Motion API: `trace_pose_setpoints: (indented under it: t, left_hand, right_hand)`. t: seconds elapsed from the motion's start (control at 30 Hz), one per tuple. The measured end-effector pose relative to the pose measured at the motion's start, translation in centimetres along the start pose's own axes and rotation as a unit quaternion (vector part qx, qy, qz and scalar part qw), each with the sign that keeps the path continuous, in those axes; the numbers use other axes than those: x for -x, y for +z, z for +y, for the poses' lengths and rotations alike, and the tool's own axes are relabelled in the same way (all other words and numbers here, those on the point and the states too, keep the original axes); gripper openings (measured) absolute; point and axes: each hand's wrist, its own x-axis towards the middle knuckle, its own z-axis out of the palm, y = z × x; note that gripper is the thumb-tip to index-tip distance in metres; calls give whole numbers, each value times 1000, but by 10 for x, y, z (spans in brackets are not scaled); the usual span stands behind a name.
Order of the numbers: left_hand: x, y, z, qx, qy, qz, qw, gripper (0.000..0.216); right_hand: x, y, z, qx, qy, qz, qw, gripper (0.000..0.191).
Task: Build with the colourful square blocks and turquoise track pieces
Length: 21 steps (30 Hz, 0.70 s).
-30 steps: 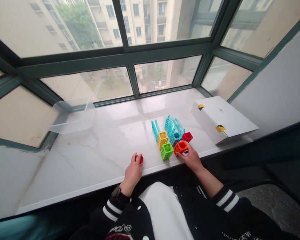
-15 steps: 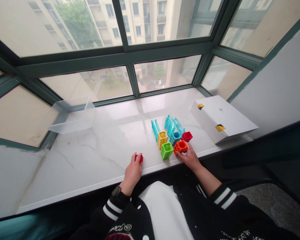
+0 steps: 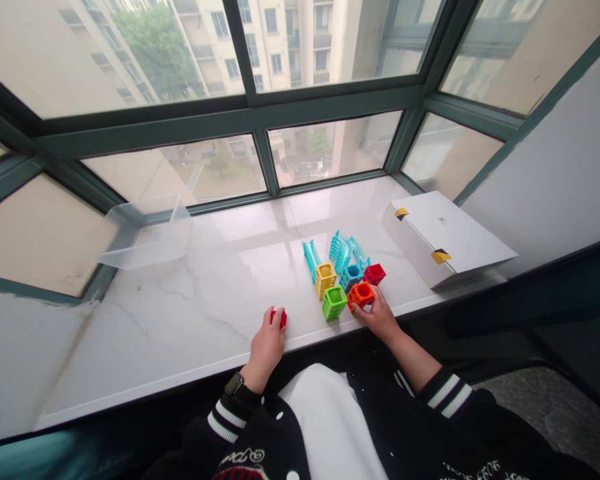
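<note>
My left hand (image 3: 267, 345) rests near the front edge of a white marble windowsill (image 3: 200, 293), its fingers closed around a small red block (image 3: 281, 317). My right hand (image 3: 380, 317) grips an orange hollow cube (image 3: 361, 293) that sits on the sill. Beside that cube stand a green cube (image 3: 334, 301), a yellow cube (image 3: 325, 277), a blue cube (image 3: 351, 275) and a red cube (image 3: 374, 273). Behind them lie turquoise ribbed curved pieces (image 3: 338, 251).
A clear plastic tub (image 3: 145, 230) sits at the back left of the sill by the window. A white cardboard box (image 3: 443, 237) with yellow tape lies at the right end. Dark green window frames run behind the sill, with buildings outside.
Almost nothing has moved. My right hand has shifted very slightly on the orange cube, and the view has drifted a little.
</note>
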Motion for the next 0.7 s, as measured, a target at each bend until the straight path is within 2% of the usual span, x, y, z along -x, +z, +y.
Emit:
trace_pose_setpoints:
  t: [0.43,0.7]
  left_hand:
    - [0,1,-2,10,6,0,1000,47]
    - [-3,5,-11,94,26,17,995,46]
  right_hand:
    - [4,9,-3,16,-2,48,999,58]
    - [6,9,-3,27,7,47,999,62]
